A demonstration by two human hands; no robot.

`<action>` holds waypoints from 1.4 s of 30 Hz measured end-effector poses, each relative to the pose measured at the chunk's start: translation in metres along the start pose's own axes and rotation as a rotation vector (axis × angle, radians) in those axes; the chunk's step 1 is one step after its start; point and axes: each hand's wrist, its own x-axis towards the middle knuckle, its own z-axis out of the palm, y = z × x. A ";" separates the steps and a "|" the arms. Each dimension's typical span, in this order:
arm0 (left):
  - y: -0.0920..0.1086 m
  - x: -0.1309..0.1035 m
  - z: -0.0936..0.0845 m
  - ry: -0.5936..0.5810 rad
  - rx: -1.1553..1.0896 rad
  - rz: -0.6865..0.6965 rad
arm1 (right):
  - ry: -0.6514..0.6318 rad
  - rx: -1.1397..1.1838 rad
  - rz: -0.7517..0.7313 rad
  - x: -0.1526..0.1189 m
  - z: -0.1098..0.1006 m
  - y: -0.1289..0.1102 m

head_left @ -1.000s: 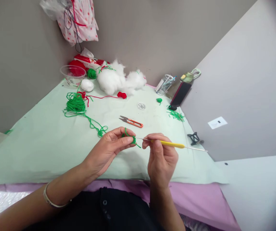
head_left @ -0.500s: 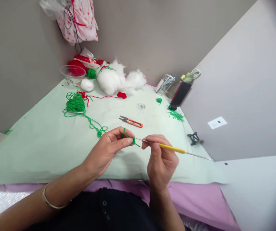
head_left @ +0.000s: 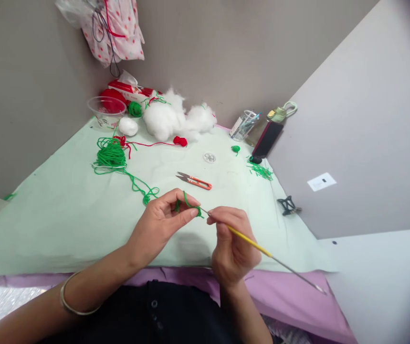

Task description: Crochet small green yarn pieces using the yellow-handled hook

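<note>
Between thumb and fingers, my left hand (head_left: 163, 224) pinches a small piece of green crochet work (head_left: 199, 211), with green yarn looped over the index finger. My right hand (head_left: 235, 243) is closed around a crochet hook (head_left: 249, 240) with a yellow handle and metal ends. The hook's near tip meets the green piece at my left fingertips; whether it passes through a stitch I cannot tell. Its other end points down to the right. Loose green yarn (head_left: 138, 184) runs from a green skein (head_left: 110, 155) toward my left hand. Orange thread snips (head_left: 194, 181) lie just beyond my hands.
White stuffing (head_left: 165, 119), a clear plastic tub (head_left: 106, 114) and a tissue box (head_left: 126, 90) stand at the back. A small red piece (head_left: 180, 141) and a round clear case (head_left: 209, 157) lie mid-table. To the right are a phone (head_left: 267, 139), green yarn scraps (head_left: 260, 171) and a black stand (head_left: 288, 206).
My right hand has turned and shifted slightly left, so the hook's far end has swung downward. The left hand keeps its pinch on the green piece.
</note>
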 end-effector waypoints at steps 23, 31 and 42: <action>0.006 0.000 0.004 -0.063 -0.296 -0.249 | 0.004 0.311 0.301 0.001 0.008 0.009; 0.009 -0.001 0.001 -0.046 -0.226 -0.220 | 0.011 0.549 0.463 0.007 0.004 0.011; 0.005 -0.005 0.004 0.045 -0.085 -0.098 | -0.114 -0.206 -0.172 -0.012 0.003 0.008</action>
